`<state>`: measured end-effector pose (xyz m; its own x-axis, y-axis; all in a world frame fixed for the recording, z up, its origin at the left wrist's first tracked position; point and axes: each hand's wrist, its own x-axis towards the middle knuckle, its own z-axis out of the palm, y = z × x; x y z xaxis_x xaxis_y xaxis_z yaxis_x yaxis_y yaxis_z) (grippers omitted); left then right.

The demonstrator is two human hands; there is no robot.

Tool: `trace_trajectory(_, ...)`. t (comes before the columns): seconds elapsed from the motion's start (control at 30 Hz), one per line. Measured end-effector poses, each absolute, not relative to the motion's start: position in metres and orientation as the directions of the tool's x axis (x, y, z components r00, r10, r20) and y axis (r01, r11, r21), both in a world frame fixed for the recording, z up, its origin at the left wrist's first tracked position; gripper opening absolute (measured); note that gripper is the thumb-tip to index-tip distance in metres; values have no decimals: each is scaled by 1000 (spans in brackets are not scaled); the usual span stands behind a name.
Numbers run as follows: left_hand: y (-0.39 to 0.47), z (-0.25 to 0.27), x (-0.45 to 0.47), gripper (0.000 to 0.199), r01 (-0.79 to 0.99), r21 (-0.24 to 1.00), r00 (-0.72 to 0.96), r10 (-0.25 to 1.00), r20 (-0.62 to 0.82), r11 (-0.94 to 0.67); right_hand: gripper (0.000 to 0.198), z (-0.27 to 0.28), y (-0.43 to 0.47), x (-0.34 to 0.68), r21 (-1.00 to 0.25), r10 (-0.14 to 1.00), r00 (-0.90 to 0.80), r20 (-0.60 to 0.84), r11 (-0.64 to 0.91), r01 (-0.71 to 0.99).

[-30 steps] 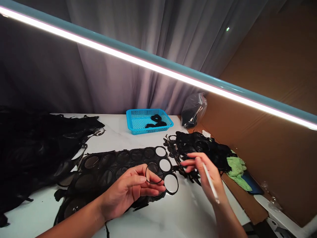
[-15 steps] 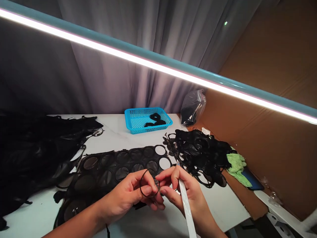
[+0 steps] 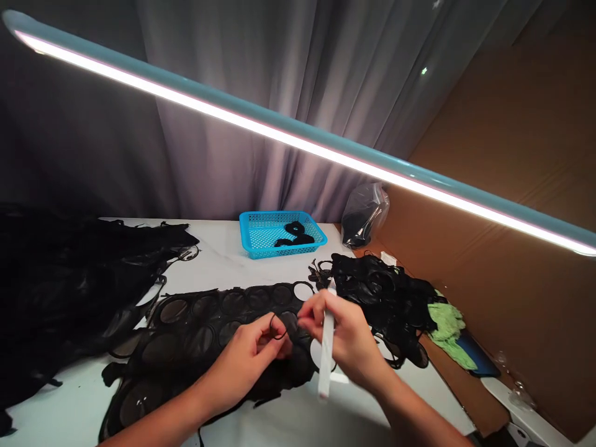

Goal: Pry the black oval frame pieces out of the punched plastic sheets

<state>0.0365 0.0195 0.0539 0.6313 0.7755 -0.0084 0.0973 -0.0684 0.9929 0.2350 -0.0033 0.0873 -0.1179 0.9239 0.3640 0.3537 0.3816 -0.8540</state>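
Note:
My left hand (image 3: pixel 251 360) pinches a thin black ring (image 3: pixel 278 327) between thumb and fingers, just above a black mesh sheet (image 3: pixel 205 335) cut with rows of round holes. My right hand (image 3: pixel 347 338) holds a white stick-like tool (image 3: pixel 326 351) that points down, and its fingertips meet the ring's right side. Both hands hover over the sheet's right end on the white table (image 3: pixel 223 261).
A blue basket (image 3: pixel 281 233) with black pieces stands at the back. A tangled pile of black rings (image 3: pixel 382 292) lies right, beside a green cloth (image 3: pixel 446 326). Black fabric (image 3: pixel 69 279) heaps on the left. A plastic bag (image 3: pixel 363 214) leans on the cardboard wall (image 3: pixel 503 248).
My right hand came in from the ring pile to the left hand and now touches the ring. The tool swung from slanting right to pointing down.

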Motion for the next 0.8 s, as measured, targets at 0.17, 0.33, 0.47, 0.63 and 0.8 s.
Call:
trace_trajectory(0.17, 33, 16, 21, 46, 418, 532, 769, 599, 224, -736, 26, 104, 107, 257, -715, 899, -24, 437, 363, 598)
trace_trajectory(0.33, 34, 1, 16, 59, 441, 392, 812, 545, 209, -807, 25, 95, 189, 253, -654, 899, 18, 437, 304, 693)
trace_trajectory(0.47, 31, 4, 16, 61, 456, 376, 807, 553, 208, -807, 29, 71, 211, 240, -703, 941, -83, 327, 301, 644)
trace_trajectory(0.63, 31, 2, 17, 58, 464, 372, 805, 557, 201, -804, 29, 65, 202, 248, -779, 951, -33, 309, 272, 565)
trace_trajectory(0.8, 32, 2, 23, 55, 473, 362, 803, 562, 199, -803, 46, 68, 139, 255, -911, 974, -15, 228, 219, 350)
